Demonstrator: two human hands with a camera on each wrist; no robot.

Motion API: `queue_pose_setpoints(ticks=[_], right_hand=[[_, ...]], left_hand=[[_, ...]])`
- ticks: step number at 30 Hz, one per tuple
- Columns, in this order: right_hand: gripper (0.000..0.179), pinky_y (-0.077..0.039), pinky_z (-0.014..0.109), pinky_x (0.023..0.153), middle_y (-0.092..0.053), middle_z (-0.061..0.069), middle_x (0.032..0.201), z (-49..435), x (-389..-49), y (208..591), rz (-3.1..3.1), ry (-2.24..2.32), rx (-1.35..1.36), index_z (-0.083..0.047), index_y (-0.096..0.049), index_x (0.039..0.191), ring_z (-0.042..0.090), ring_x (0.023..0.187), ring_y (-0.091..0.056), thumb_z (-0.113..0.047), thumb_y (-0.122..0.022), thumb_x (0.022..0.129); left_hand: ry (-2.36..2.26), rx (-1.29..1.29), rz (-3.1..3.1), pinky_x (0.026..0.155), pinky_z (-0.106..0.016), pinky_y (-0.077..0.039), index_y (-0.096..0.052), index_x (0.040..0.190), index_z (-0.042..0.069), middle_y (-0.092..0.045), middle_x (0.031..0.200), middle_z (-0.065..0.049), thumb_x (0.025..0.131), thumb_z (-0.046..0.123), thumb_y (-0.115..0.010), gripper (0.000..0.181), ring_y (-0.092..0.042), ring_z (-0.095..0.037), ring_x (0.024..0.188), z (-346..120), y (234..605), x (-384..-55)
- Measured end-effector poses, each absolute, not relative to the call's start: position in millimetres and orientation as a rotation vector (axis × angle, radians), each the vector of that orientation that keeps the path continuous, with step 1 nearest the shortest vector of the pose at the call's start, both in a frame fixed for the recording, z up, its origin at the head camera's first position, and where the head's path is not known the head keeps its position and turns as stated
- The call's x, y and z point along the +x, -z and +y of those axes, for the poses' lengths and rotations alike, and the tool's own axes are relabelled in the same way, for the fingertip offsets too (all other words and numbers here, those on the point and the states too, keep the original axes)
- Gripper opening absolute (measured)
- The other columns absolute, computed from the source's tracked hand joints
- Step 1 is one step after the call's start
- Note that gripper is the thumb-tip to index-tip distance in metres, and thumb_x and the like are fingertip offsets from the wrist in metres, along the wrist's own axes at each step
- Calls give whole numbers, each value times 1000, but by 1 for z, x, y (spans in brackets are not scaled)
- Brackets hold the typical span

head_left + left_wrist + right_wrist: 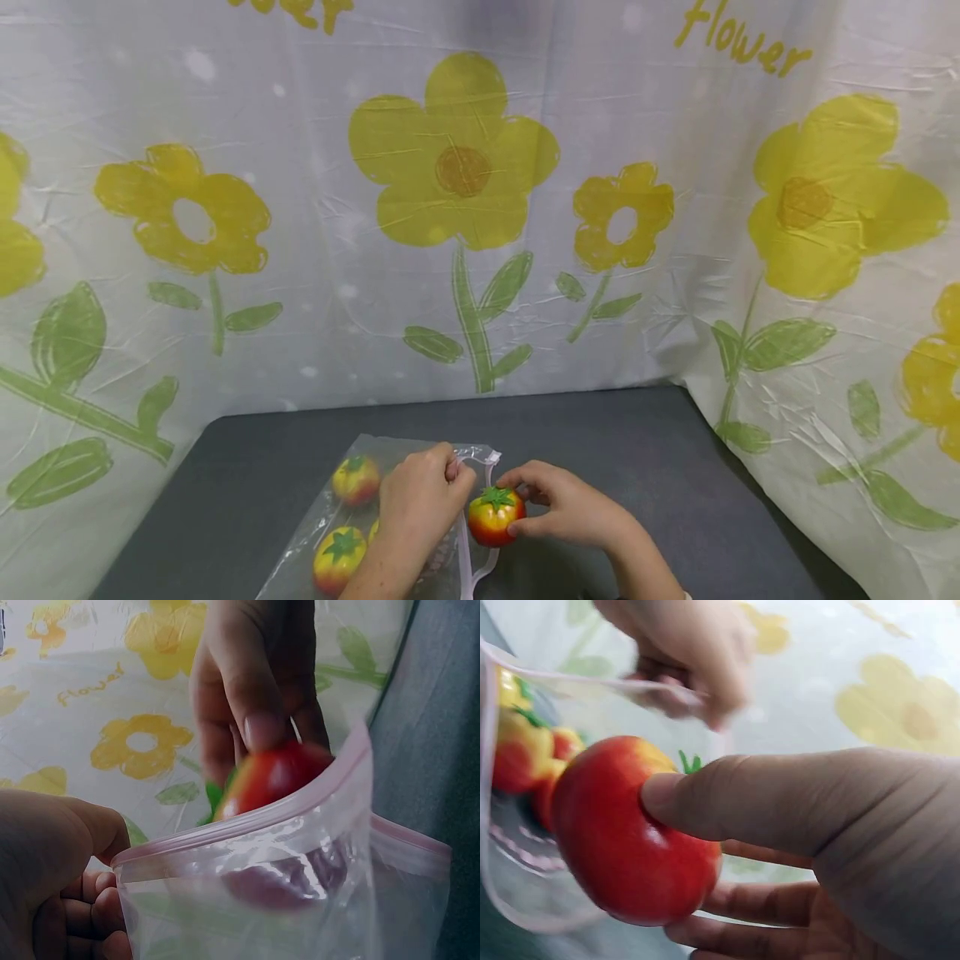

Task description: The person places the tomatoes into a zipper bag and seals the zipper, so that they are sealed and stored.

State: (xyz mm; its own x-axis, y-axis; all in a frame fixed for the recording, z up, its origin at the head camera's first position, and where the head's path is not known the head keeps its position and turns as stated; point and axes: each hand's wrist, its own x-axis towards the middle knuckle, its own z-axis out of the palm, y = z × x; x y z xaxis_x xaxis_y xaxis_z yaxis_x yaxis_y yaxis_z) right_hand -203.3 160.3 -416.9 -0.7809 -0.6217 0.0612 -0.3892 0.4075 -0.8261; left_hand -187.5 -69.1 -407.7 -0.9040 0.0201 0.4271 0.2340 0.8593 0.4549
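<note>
A clear zip bag (pixel 247 915) with a pinkish-white zip edge lies on the dark table, its mouth spread apart towards the right. My left hand (pixel 423 500) pinches the bag's edge between thumb and curled fingers. At the mouth, my right hand (pixel 566 508) grips a red and yellow toy tomato (pixel 630 832) with a green leafy top, thumb on one side and fingers on the other. In the left wrist view the tomato partly sits behind the zip edge. Several similar tomatoes (pixel 339 560) are inside the bag, some hidden by my left arm.
The dark grey table (pixel 600 433) extends around the bag. A white curtain (pixel 315 333) printed with yellow flowers hangs behind the table and along its sides.
</note>
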Motion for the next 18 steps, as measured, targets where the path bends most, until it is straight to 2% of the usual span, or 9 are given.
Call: queue_pose_setpoints(ticks=[2, 6, 10, 13, 16, 18], right_hand=[[43, -51, 47, 98, -60, -2, 122, 150, -203, 421, 2438, 1267, -914, -13, -66, 129, 19, 110, -60, -16, -79, 88], [43, -52, 36, 90, -58, -10, 112, 132, -204, 431, 2543, 1148, -970, -17, -68, 128, 11, 99, -57, -24, -81, 87], [47, -49, 27, 81, -58, -11, 108, 116, -206, 440, 2660, 1042, -1074, -18, -67, 129, 13, 93, -56, -25, -84, 85], [50, -49, 25, 82, -60, -10, 112, 104, -207, 448, 2732, 980, -1166, -16, -66, 130, 9, 96, -56, -25, -84, 84], [56, -49, 27, 92, -62, -8, 125, 94, -209, 456, 2791, 949, -1259, -15, -64, 135, 5, 108, -57, -31, -83, 85], [57, -49, 30, 97, -64, -5, 126, 88, -211, 460, 2815, 957, -1299, -14, -62, 136, 6, 111, -58, -33, -82, 86]], left_hand=[[713, -187, -2630, 46, -31, -29, -45, 62, 20, -36, 53, 6, 83, 24, -62, 27, -36, -13, 46, -70, 407, -187], [711, -192, -2646, 46, -31, -29, -45, 63, 20, -37, 54, 6, 84, 24, -62, 27, -36, -13, 47, -70, 406, -186], [710, -193, -2651, 47, -32, -30, -45, 64, 20, -39, 55, 6, 84, 25, -61, 26, -38, -13, 48, -70, 405, -186], [709, -194, -2640, 46, -33, -30, -45, 64, 21, -39, 55, 6, 83, 24, -61, 26, -38, -13, 48, -70, 405, -186], [690, -202, -2623, 46, -34, -30, -43, 63, 21, -40, 55, 6, 82, 24, -62, 27, -39, -14, 49, -70, 406, -186], [673, -207, -2614, 46, -34, -29, -43, 63, 21, -40, 55, 7, 82, 24, -63, 28, -39, -14, 49, -70, 407, -186]])
